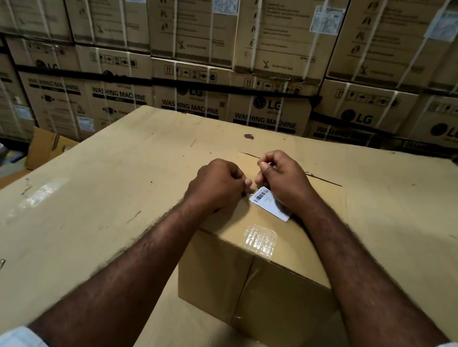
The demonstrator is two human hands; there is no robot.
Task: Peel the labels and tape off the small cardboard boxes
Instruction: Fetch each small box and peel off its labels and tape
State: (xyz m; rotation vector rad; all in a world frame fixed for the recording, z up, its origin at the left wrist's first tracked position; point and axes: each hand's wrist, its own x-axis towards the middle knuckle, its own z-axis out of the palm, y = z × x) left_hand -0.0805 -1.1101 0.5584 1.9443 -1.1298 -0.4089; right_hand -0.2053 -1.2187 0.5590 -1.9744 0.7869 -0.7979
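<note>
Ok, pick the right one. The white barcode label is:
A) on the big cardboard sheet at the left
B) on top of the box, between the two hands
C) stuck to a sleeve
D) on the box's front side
B: the label lies on the top face of the box, between the left hand and the right hand.

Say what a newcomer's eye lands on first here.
Two hands meet on top of the box at centre. The left hand pinches at a corner of the white barcode label, and the right hand curls just above it, though what its grip holds is unclear. Shiny tape crosses the box's near edge. Behind, stacked washing-machine cartons fill the whole background.
</note>
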